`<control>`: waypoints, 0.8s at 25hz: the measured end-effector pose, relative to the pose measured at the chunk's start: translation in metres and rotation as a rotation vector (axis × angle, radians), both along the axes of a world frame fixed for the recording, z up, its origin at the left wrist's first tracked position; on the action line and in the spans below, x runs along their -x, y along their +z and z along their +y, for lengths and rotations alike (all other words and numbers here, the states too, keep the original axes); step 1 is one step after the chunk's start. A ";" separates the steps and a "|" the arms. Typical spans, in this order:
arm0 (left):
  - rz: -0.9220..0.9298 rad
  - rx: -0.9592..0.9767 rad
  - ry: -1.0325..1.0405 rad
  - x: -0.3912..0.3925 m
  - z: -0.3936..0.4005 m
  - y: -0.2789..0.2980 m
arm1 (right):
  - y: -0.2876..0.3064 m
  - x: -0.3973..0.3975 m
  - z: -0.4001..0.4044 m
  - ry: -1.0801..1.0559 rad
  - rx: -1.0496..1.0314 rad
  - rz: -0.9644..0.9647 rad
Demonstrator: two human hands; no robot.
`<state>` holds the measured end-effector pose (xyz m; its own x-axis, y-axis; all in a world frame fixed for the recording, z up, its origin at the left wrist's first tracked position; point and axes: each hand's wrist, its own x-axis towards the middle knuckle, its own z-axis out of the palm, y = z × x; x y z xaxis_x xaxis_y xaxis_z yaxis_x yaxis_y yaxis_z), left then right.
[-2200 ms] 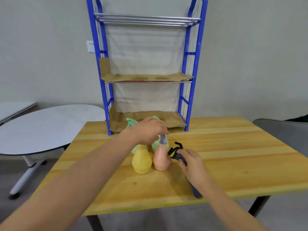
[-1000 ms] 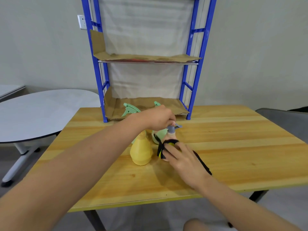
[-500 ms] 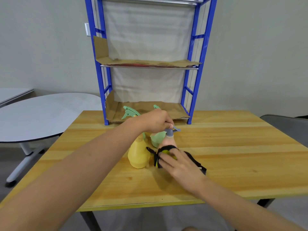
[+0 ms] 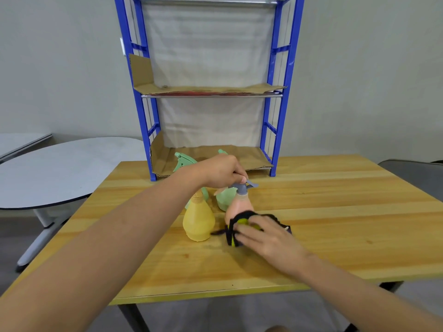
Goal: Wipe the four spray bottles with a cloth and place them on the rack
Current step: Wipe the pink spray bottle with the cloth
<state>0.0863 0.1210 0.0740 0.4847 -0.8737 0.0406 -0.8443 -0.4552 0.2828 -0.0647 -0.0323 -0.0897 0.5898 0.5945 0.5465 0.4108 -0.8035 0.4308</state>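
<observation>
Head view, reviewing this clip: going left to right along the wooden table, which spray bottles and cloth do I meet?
yellow bottle → pink bottle, its grey head gripped by the left hand → black-and-yellow cloth under the right hand. Green bottles behind overlap; left out.

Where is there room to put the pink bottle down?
The cardboard bottom shelf of the blue rack looks bare, and so does the middle shelf. The wooden table is bare right of the cloth. It is crowded around the yellow bottle and green bottles.
</observation>
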 end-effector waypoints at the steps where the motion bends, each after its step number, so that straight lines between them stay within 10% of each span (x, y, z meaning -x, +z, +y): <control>1: -0.006 0.003 -0.003 -0.001 0.000 0.000 | 0.010 -0.004 -0.005 -0.017 -0.075 -0.039; 20: -0.022 -0.014 0.001 0.001 -0.002 0.003 | 0.001 0.004 -0.036 -0.047 -0.248 0.061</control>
<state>0.0853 0.1188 0.0768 0.4850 -0.8736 0.0396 -0.8497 -0.4600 0.2577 -0.0687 -0.0686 -0.0891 0.6504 0.4176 0.6345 0.3895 -0.9005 0.1934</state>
